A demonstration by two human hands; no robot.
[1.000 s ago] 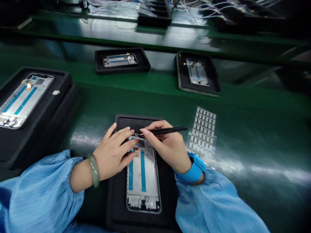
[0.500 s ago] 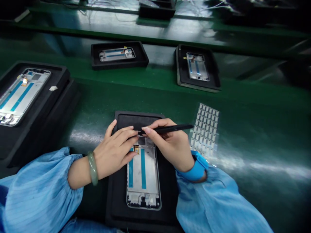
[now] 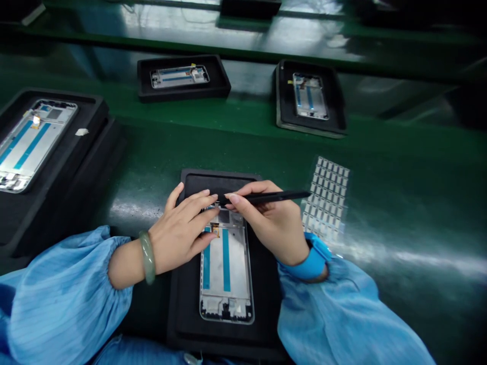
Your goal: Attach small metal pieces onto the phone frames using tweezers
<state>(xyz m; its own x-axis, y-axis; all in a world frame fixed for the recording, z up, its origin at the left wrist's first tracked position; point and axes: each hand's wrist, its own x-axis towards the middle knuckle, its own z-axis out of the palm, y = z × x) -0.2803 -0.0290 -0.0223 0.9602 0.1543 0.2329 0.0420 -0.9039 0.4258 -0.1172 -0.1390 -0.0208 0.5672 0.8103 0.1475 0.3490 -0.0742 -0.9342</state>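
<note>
A silver phone frame (image 3: 238, 263) with two blue strips lies in a black foam tray (image 3: 266, 309) in front of me. My left hand (image 3: 182, 230) rests with spread fingers over the frame's upper left part, holding nothing. Between the thumb and fingers of my right hand (image 3: 272, 220) is a pair of black tweezers (image 3: 283, 196), pointing left at the frame's top edge. Its tip meets the left fingertips, and whether it grips anything is too small to tell. A small orange flex cable (image 3: 215, 231) shows beside my left thumb.
On the right lies a sheet of small pale stickers (image 3: 327, 197). Further phone frames lie in a foam tray (image 3: 224, 88) at the back, another tray (image 3: 340, 121) at the back right, and stacked trays (image 3: 85, 121) on the left, with a white scrap (image 3: 81, 132) on them.
The view has shifted slightly. My left fingers have spread a little, and the tweezers have turned nearer to level, still at the frame's top edge.
</note>
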